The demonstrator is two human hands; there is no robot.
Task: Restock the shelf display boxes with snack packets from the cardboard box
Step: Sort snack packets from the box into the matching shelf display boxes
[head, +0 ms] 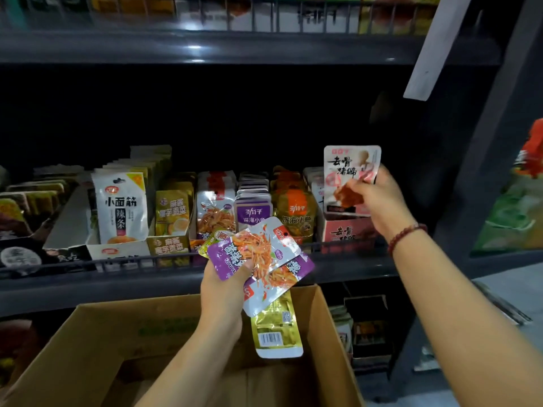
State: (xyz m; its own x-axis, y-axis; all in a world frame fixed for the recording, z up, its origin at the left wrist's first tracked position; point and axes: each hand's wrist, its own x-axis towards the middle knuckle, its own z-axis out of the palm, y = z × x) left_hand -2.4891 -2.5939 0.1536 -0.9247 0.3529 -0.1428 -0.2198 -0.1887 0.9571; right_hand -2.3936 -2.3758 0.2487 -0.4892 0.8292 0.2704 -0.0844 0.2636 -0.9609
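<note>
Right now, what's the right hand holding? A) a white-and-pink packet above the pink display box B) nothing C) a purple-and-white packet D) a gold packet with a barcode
A: the right hand pinches a white-and-pink packet just above the pink display box; the purple and gold ones are in the left hand.

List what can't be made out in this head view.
- Inside of the cardboard box: cut off by the bottom edge and covered by the forearms.
- Packets fanned in the left hand: the count, since they overlap.
- Shelf back: too dark.
- Top shelf goods: blurred.
- Pink display box under the right hand: fill level, hidden by the held white packet.
</note>
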